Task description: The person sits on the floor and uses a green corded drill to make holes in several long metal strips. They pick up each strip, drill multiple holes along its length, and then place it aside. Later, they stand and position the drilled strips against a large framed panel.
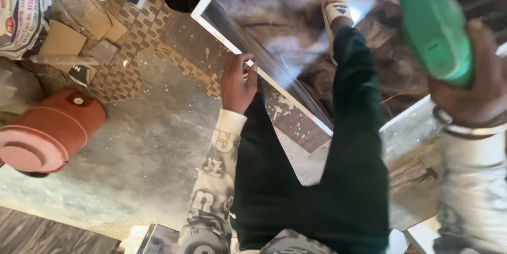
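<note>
Under your left fingers [244,72] lies the tile [274,32], its white edge pinched, it seems, though blur hides the grip; that edge runs diagonally down-right. Your right hand [472,82] is wrapped shut around the green tool [434,27], well apart from the tile edge.

The large dark stone-patterned tile with the white edge [274,32] looks glossy, throwing back pale glare. Against its near edge, the left hand [237,82] pinches a small pale piece, its printed grey sleeve [214,190] soft knit cloth. Right of the tile, the right hand [478,82] grips a smooth green plastic power tool [433,24], a shiny metal bangle [467,127] at the wrist. Left of the tile, the grey concrete floor [142,143] is rough, dusty and matt; the terracotta-red round plastic container [50,130] there looks smooth; flat brown cardboard scraps [63,40] are dull
</note>
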